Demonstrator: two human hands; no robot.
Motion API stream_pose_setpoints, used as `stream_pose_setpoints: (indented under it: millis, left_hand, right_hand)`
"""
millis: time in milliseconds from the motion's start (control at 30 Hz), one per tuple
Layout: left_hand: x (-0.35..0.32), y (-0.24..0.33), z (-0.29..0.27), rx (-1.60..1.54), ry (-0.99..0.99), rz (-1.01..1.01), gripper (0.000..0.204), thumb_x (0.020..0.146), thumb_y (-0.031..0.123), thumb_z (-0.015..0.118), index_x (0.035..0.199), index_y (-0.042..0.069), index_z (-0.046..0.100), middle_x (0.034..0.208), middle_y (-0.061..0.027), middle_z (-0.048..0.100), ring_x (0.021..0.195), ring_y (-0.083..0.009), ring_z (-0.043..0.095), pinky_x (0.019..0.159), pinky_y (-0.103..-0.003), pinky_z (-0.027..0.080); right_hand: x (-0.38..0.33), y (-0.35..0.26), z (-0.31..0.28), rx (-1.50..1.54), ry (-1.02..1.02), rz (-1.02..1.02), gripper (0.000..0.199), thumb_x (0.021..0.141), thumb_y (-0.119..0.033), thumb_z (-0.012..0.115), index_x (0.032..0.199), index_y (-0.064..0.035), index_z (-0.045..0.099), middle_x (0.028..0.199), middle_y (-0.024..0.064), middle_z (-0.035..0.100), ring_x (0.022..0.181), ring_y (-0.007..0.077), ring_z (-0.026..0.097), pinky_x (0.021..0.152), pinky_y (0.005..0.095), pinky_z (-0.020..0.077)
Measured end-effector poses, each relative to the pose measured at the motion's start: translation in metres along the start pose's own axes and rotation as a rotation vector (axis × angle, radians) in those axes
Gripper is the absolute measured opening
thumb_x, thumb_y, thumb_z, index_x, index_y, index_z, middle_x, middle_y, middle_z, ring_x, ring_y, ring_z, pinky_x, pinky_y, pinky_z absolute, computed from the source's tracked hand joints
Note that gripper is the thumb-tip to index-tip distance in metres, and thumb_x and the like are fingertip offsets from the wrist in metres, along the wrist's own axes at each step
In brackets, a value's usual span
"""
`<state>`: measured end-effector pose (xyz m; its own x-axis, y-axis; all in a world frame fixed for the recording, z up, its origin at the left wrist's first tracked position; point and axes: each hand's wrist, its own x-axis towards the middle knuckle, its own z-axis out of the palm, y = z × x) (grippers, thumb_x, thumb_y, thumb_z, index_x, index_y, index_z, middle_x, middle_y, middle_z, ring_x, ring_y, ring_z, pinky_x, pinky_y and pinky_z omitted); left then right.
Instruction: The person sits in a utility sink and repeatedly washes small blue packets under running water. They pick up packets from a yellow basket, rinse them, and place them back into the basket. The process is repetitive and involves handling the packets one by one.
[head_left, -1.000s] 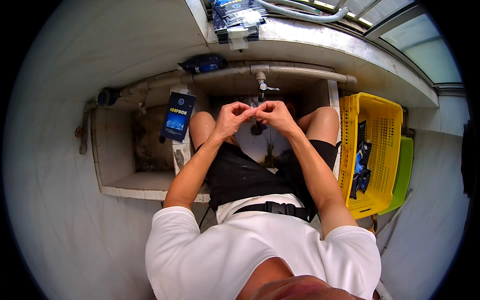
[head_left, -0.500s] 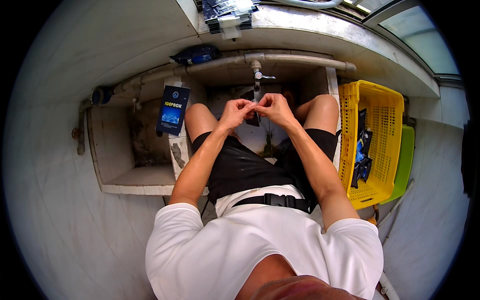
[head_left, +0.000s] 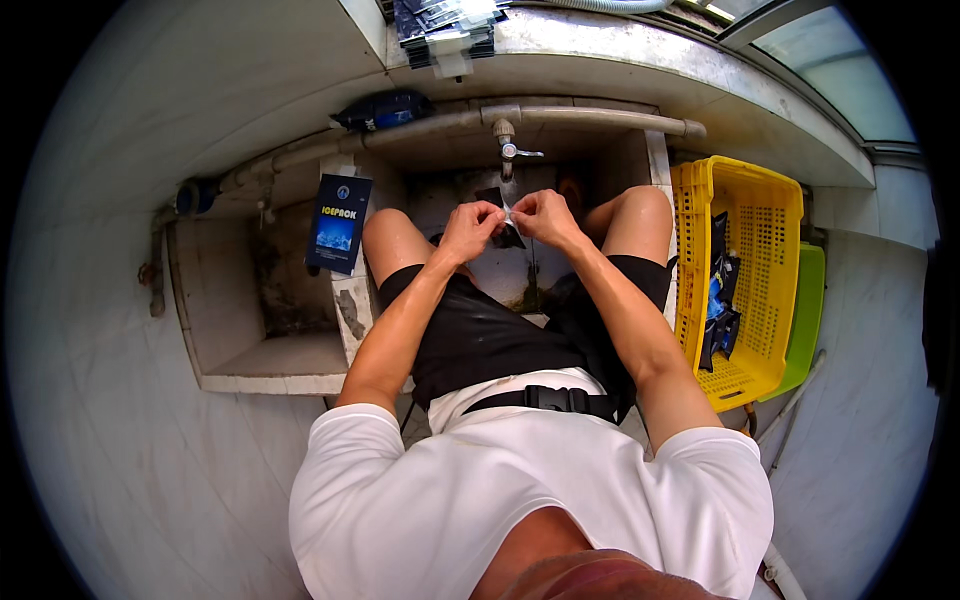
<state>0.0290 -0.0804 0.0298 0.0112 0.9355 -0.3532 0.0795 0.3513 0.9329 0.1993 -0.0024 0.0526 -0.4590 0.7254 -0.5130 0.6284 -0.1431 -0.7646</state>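
Between my thighs, below the tap (head_left: 508, 153), both hands hold a small dark plastic pouch (head_left: 508, 238). My left hand (head_left: 466, 232) pinches its left side with thumb and fingertips. The right hand (head_left: 548, 218) pinches the opposite side, near a pale, shiny patch at the pouch's upper edge. Fingers cover part of the pouch, so I cannot tell whether its mouth is parted. A flat dark blue pouch (head_left: 338, 222) with a mountain picture lies on the basin's dividing wall to my left.
A yellow crate (head_left: 770, 300) at right holds several dark pouches (head_left: 722, 300), beside a green container (head_left: 806, 320). A plump dark pouch (head_left: 383, 110) rests behind the pipe (head_left: 420, 127). Stacked flat pouches (head_left: 445, 35) sit on the ledge (head_left: 570, 40). A second tiled basin (head_left: 275, 375) is at left.
My fingertips have drawn slightly apart, and more of the pouch shows between them, with its pale, shiny edge visible. The whole view has shifted a little.
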Motion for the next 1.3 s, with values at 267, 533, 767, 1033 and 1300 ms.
stream_pose_setpoints:
  millis: [267,533,767,1033,1300]
  left_hand:
    - [0.044,-0.036,-0.01,-0.216,0.013,-0.304,0.022,0.09,0.02,0.061,0.086,-0.001,0.063,0.073,-0.0035,0.062,0.062,-0.0105,0.059,0.057,-0.025,0.051]
    - [0.088,-0.014,-0.022,-0.122,0.053,-0.284,0.022,0.092,0.022,0.057,0.08,0.004,0.058,0.066,-0.0015,0.057,0.059,-0.011,0.054,0.053,-0.025,0.045]
    - [0.081,-0.002,-0.014,0.471,0.275,0.1,0.033,0.091,0.028,0.054,0.078,-0.001,0.061,0.061,-0.0054,0.058,0.055,-0.0123,0.054,0.052,-0.029,0.043]
    - [0.087,-0.008,-0.021,0.063,0.164,-0.184,0.024,0.088,0.024,0.058,0.076,0.003,0.062,0.061,0.0,0.055,0.052,-0.0086,0.049,0.047,-0.025,0.037]
    - [0.114,-0.05,-0.011,-0.003,0.504,0.173,0.038,0.09,0.031,0.05,0.097,-0.005,0.061,0.091,-0.0182,0.066,0.088,-0.0283,0.062,0.077,-0.037,0.046]
  right_hand:
    - [0.04,0.01,0.012,0.171,0.08,0.287,0.01,0.072,-0.012,0.07,0.073,-0.002,0.072,0.068,0.0098,0.068,0.062,0.0156,0.066,0.056,0.0298,0.0532]
    - [0.076,0.015,0.006,0.709,0.09,0.329,0.003,0.08,0.001,0.063,0.08,-0.0006,0.066,0.067,0.0071,0.064,0.056,0.0135,0.06,0.05,0.0257,0.0519]
    - [0.058,0.019,0.003,0.628,0.183,0.032,0.014,0.08,-0.002,0.063,0.092,0.0039,0.067,0.072,0.004,0.064,0.06,0.0094,0.056,0.055,0.0231,0.0449]
    - [0.04,0.005,0.026,-0.119,0.448,-0.137,0.037,0.072,-0.03,0.071,0.1,-0.0054,0.07,0.081,0.0173,0.068,0.078,0.0354,0.066,0.074,0.0427,0.0509]
    - [0.028,-0.004,0.017,-0.339,0.484,-0.306,0.019,0.078,-0.023,0.064,0.084,-0.0074,0.072,0.074,0.0185,0.065,0.071,0.0364,0.064,0.064,0.0418,0.0505]
